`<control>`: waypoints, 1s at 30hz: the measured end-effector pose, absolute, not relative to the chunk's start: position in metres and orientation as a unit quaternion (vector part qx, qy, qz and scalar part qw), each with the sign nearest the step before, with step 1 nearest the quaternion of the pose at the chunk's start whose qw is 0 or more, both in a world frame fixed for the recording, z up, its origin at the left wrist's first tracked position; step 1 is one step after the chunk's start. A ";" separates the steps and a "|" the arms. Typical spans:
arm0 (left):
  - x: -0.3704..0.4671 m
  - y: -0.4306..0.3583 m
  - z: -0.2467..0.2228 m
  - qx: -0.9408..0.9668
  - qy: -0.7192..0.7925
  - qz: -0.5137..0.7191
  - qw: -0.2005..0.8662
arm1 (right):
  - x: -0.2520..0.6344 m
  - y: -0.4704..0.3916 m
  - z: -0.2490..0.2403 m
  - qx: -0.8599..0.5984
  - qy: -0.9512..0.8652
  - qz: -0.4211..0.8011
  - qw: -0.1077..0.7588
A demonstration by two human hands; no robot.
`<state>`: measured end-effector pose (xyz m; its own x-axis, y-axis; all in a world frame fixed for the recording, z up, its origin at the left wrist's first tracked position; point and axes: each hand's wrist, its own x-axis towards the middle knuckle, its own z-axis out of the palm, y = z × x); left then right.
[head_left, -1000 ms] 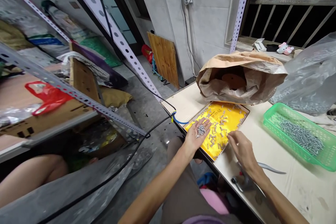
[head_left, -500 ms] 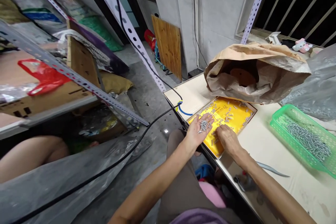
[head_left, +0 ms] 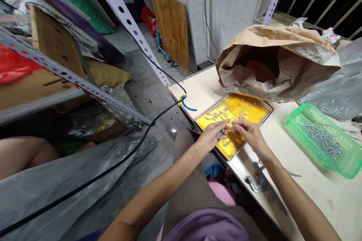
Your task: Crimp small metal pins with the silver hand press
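Several small silver screws (head_left: pixel 220 133) lie in the cupped palm of my left hand (head_left: pixel 209 137), its fingers curled around them. My right hand (head_left: pixel 250 134) is pinched at the thumb and fingertips, close to the left fingertips; a tiny shiny piece that looks like a screw shows there, partly hidden. Both hands are over a shallow tray with a yellow bottom (head_left: pixel 205 121) and printed lettering, across which many more screws are scattered.
Behind the tray lies an open brown paper sack (head_left: pixel 240 69). A green plastic basket (head_left: pixel 352 171) of screws stands at right. A metal clamp-like tool (head_left: pixel 256 185) lies near the table edge (head_left: pixel 195 122). A black cable (head_left: pixel 135 139) crosses at left, by perforated shelf posts (head_left: pixel 124 15).
My left hand has turned from an open palm to a curled cup around the screws. My right hand has risen from the tray to the left fingertips. The view has shifted slightly.
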<state>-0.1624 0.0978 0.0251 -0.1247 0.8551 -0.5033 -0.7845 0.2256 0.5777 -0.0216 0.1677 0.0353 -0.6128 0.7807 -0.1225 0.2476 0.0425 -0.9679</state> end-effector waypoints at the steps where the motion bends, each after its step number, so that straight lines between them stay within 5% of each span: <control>1: -0.160 0.098 0.025 0.075 0.428 0.612 0.661 | -0.021 0.169 0.036 -0.373 -0.642 0.624 0.243; 12: -0.152 0.103 0.026 0.307 0.611 0.579 0.443 | -0.023 0.172 0.037 -0.398 -0.625 0.614 0.270; 24: -0.141 0.106 0.020 0.315 0.622 0.567 0.439 | -0.022 0.162 0.043 -0.408 -0.819 0.332 0.231; 30: -0.147 0.110 0.010 0.195 0.532 0.535 0.627 | -0.016 0.171 0.045 -0.418 -0.820 0.328 0.211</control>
